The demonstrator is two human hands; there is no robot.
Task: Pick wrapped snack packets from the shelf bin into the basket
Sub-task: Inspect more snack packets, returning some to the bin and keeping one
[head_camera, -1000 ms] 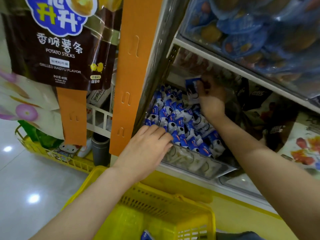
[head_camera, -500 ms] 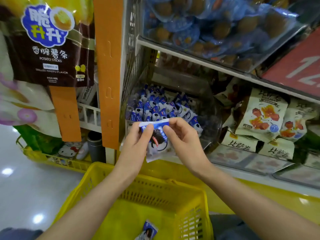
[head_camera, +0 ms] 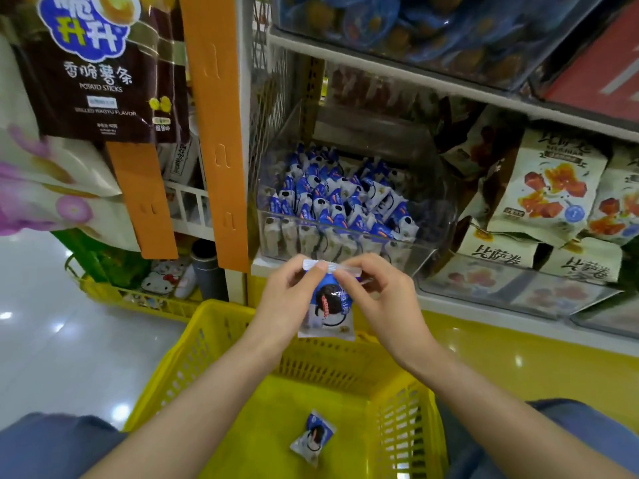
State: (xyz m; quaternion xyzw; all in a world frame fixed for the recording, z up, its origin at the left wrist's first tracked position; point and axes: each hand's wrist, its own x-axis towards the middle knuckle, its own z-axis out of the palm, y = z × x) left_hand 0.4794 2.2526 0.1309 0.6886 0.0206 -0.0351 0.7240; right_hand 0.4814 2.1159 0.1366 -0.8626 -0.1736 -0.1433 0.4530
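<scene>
The shop shelf's clear bin [head_camera: 433,216] looks well stocked, I think; my left hand [head_camera: 288,300] and right hand [head_camera: 382,299] pinch one snack packet [head_camera: 328,307] above the basket [head_camera: 401,426], where another packet [head_camera: 313,438] lies

Your left hand [head_camera: 285,300] and right hand [head_camera: 385,302] meet in front of you, thumbs and forefingers pinching the top seam of one snack packet [head_camera: 328,311], which hangs between them. The other fingers [head_camera: 375,271] curl loosely. Your bare left forearm [head_camera: 193,409] and right forearm [head_camera: 484,402] rise from the lower corners and converge, wrists bent slightly inward.
</scene>
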